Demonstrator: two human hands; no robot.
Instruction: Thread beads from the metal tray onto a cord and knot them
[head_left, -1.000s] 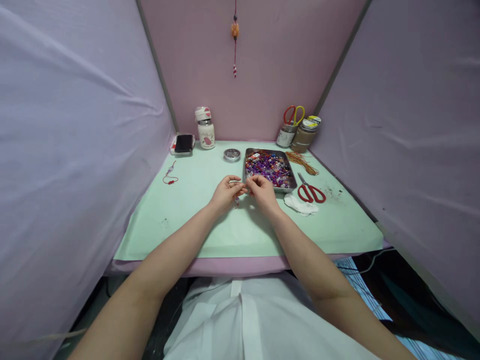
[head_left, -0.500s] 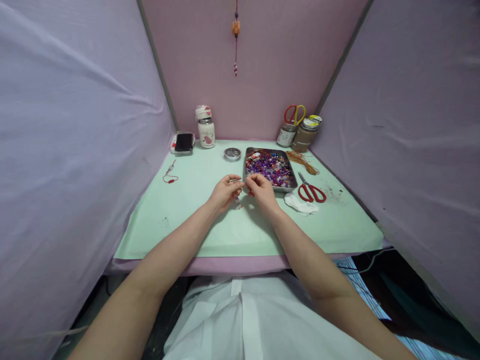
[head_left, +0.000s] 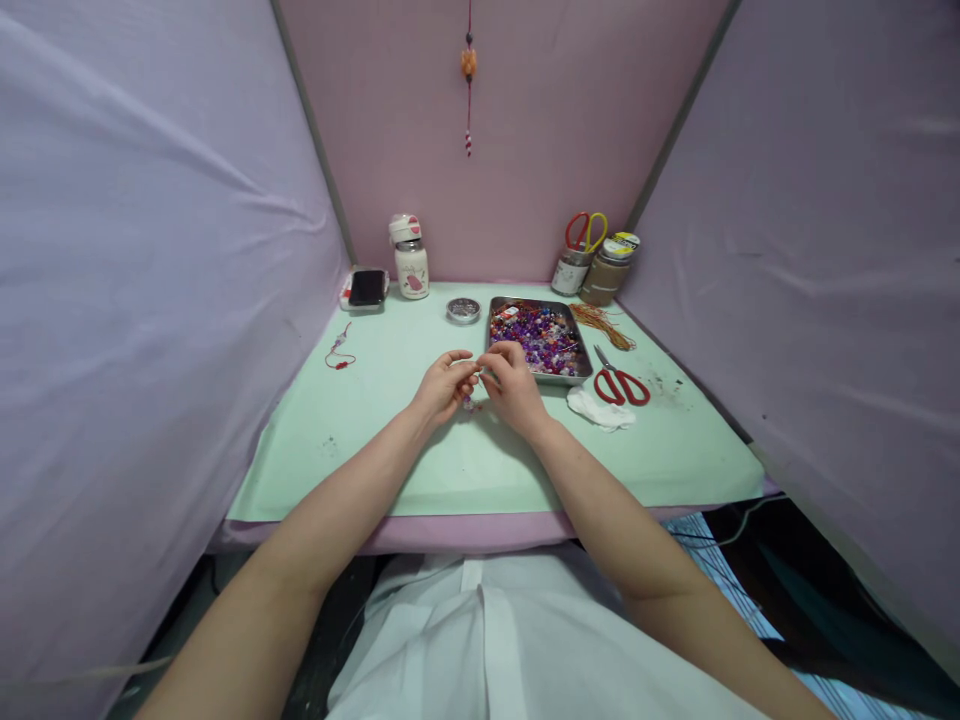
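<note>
Over the middle of the table, my left hand [head_left: 447, 384] and my right hand [head_left: 510, 384] meet at the fingertips, both pinched closed. A beaded string [head_left: 469, 404] hangs beneath my left fingers, with small purple and reddish beads on it. Its upper end runs up between the fingers, where the fine detail is too small to make out. Just behind my right hand stands a metal tray [head_left: 553, 380] of mixed beads [head_left: 536, 335], mostly purple with some red and orange. My right fingers overlap the tray's near left corner in view.
Red-handled scissors [head_left: 621, 384] and a white cloth [head_left: 600, 408] lie right of the tray, orange-brown cords [head_left: 604, 325] behind them. Jars [head_left: 606, 275] stand back right. A small round dish [head_left: 463, 311], a bottle [head_left: 412, 265], a phone [head_left: 367, 287] and a red string [head_left: 340, 355] sit leftward.
My right hand has moved slightly left, its fingers now closer over my left fingertips. The beaded string still hangs below. The view has shifted slightly.
</note>
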